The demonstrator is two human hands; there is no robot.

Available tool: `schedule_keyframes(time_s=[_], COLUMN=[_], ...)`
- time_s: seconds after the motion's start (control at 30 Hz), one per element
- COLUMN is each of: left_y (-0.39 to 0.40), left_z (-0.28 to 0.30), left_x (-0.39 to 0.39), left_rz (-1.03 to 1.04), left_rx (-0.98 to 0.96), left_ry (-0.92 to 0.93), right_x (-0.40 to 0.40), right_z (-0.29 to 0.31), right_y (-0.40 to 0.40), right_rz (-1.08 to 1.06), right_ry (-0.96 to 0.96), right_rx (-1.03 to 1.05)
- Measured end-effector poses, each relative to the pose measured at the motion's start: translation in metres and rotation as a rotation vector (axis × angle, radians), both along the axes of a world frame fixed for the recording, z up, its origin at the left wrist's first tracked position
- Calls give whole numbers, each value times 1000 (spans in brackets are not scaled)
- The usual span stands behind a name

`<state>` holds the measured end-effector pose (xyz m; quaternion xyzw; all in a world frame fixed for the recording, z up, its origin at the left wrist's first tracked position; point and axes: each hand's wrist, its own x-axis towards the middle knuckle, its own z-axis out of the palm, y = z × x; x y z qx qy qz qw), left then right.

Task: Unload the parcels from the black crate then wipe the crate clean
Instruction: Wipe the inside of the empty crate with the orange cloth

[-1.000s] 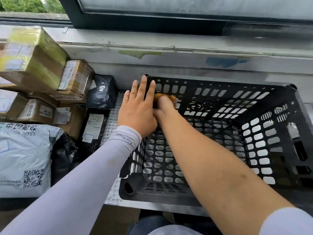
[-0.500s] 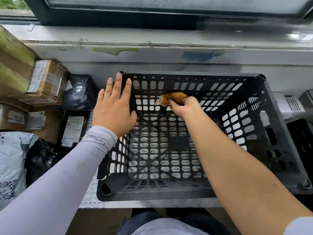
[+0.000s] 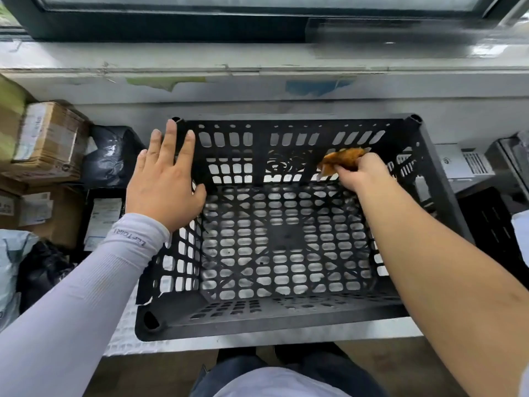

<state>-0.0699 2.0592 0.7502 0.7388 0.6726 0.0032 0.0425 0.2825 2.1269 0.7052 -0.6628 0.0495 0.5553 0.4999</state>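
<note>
Wiped further right along the far inner wall of the black crate [image 3: 286,253] since half a second ago: right hand [image 3: 360,173], fingers curled round an orange cloth [image 3: 342,160]. Left hand [image 3: 163,187] unmoved, fingers flat on the left rim. Parcels [image 3: 48,141] stacked along the worktop's left edge.

Single head view, steeply down, close over the crate [image 3: 286,322]

A dark-framed window [image 3: 200,27] runs above a scuffed pale sill [image 3: 257,81] with peeling paint patches, daylight glaring on the counter [image 3: 286,336] edge over brownish floor [image 3: 160,373].
</note>
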Motion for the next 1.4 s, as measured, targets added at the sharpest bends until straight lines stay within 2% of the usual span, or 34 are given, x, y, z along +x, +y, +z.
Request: schedule_keyframes(time_s=[0.07, 0.17, 0.27, 0.33, 0.47, 0.6, 0.67, 0.77, 0.93, 1.03, 1.4], left_y=[0, 1, 1, 1, 2, 3, 2, 2, 3, 4, 4], left_z=[1, -1, -3, -3, -3, -3, -4, -5, -5, -5, -5], left_x=[1, -1, -3, -3, -4, -5, -5, -5, -4, -4, -2], left_rz=[-10, -12, -6, -7, -17, -21, -23, -22, -24, -16, 0], left_rx=[-6, -10, -3, -1, -6, -9, -7, -8, -2, -3, 4], left_ry=[-10, -34, -70, -82, -106, -130, -138, -158, -154, -138, -84], right_x=[-4, -23, -75, -110, -168, -218, -242, -266, -252, -235, -131], right_z=[-8, -27, -21, -27, -38, -54, -52, -51, -61, -60, -32], right_y=[5, 19, 14, 14, 17, 18, 14, 11, 15, 15, -6], right_rz=[41, -97, -95, -86, 186, 450, 515, 492, 356, 171, 21], right_ry=[-41, -84, -104, 6, 52, 153, 209, 268, 320, 380, 228], right_rx=[-40, -154, -74, -80, -184, -29, 4, 19, 1, -60, -33])
